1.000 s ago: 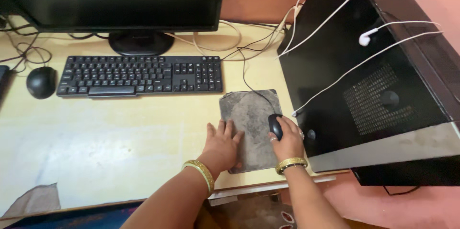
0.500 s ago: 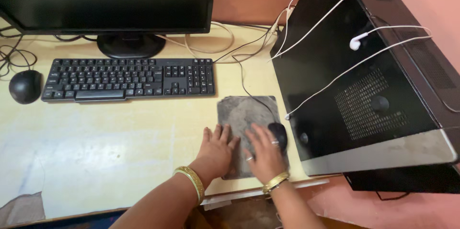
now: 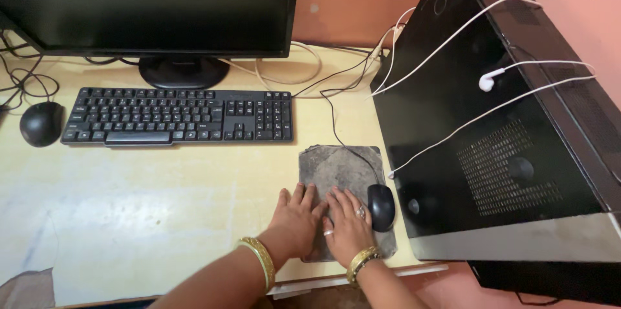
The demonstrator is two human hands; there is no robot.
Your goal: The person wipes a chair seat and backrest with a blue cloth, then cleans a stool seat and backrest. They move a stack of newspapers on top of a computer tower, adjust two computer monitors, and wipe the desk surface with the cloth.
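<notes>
hands flat, empty – left (image 3: 296,217), right (image 3: 348,223) on mouse pad (image 3: 336,166) | mouse (image 3: 381,207) beside (near desk edge)

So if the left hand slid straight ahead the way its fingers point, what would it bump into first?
Probably the black keyboard. The left hand lies flat at the left edge of the grey mouse pad, fingers pointing up the desk toward the keyboard's number-pad end; only bare desk shows between.

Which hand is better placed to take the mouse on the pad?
Probably the right hand: it lies flat on the pad beside the mouse, while the left hand rests at the pad's far edge.
</notes>
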